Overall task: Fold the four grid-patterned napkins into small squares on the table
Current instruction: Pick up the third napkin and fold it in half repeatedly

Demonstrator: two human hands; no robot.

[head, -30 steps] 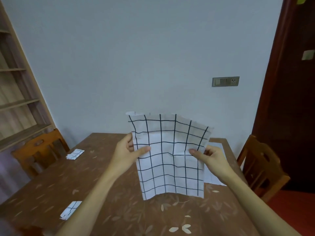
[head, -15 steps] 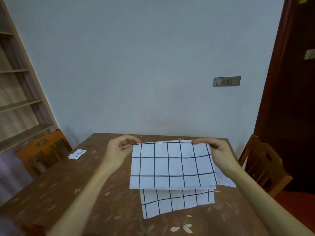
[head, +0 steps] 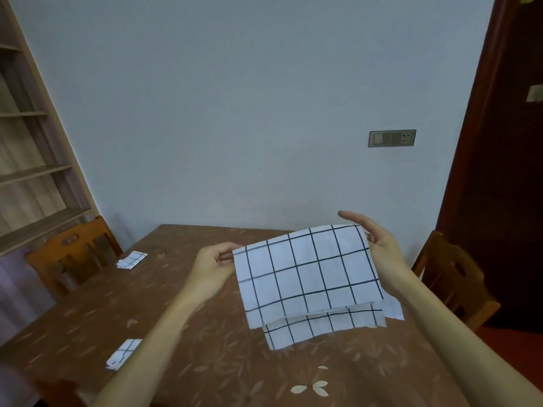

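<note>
A white napkin with a dark grid (head: 311, 277) hangs folded in half above the brown table (head: 182, 333), its fold on top and its two loose edges hanging uneven below. My left hand (head: 214, 265) pinches the fold's left corner. My right hand (head: 379, 242) is at the fold's right corner with the fingers stretched out, and whether it grips the cloth I cannot tell. Two napkins folded small lie on the table: one at the far left (head: 132, 259), one near the front left (head: 123, 353). Another flat white napkin (head: 393, 309) peeks out behind the held one.
Wooden chairs stand at the table's left (head: 70, 254) and right (head: 452, 277). A shelf unit (head: 26, 171) fills the left wall. A dark door (head: 505, 171) is at the right. A switch plate (head: 392, 138) sits on the wall behind.
The napkin was held up open, then folded in half away from me. Now it tilts, right corner higher, and my right hand's fingers have spread.
</note>
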